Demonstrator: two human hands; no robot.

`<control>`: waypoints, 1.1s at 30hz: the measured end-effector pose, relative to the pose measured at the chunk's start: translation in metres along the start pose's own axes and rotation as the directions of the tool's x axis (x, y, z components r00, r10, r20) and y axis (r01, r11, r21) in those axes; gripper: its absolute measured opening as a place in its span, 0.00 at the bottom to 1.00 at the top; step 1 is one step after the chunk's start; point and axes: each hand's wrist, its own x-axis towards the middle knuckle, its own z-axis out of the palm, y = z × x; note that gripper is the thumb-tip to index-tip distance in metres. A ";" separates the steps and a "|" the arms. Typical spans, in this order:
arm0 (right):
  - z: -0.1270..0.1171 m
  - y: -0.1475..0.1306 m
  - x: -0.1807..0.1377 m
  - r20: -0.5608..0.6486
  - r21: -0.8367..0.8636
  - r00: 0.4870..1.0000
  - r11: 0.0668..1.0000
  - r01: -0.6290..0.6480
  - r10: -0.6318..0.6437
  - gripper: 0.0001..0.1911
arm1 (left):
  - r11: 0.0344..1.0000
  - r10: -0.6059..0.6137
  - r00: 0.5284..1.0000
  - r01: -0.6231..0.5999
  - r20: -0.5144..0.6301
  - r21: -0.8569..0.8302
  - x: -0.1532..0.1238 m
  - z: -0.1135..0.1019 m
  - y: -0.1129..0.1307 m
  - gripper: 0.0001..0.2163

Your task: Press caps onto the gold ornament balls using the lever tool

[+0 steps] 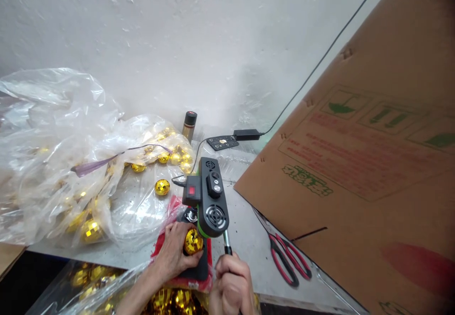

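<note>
My left hand point(174, 253) is closed round a gold mirrored ball point(193, 242), holding it on the black base under a small black press machine point(212, 196) with a green edge and a red lit display. My right hand point(232, 284) is wrapped in a fist round the machine's metal lever handle point(226, 243), just right of the ball. A red mat point(167, 239) lies beneath the machine's base.
Clear plastic bags point(60, 154) full of gold mirrored balls lie to the left, one loose ball point(162, 187) beside them. Another bag of balls point(92, 277) sits near my lap. Red-handled scissors point(286, 258), a big cardboard box point(366, 163), a dark can point(189, 124), and a power adapter point(246, 134) stand around.
</note>
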 end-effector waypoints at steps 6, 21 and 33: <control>0.009 -0.021 -0.004 -0.053 0.037 0.980 0.981 -0.190 0.192 0.22 | 1.000 -0.006 1.000 0.006 0.004 0.022 0.000 0.001 0.001 0.20; 0.010 -0.022 -0.005 -0.051 0.069 0.973 0.973 -0.221 0.225 0.21 | 0.999 0.025 1.000 -0.025 0.001 0.033 0.000 0.002 0.000 0.19; 0.010 -0.017 -0.010 -0.042 0.085 0.976 0.974 -0.212 0.216 0.20 | 1.000 -0.010 1.000 0.010 0.007 0.023 0.002 -0.004 0.005 0.18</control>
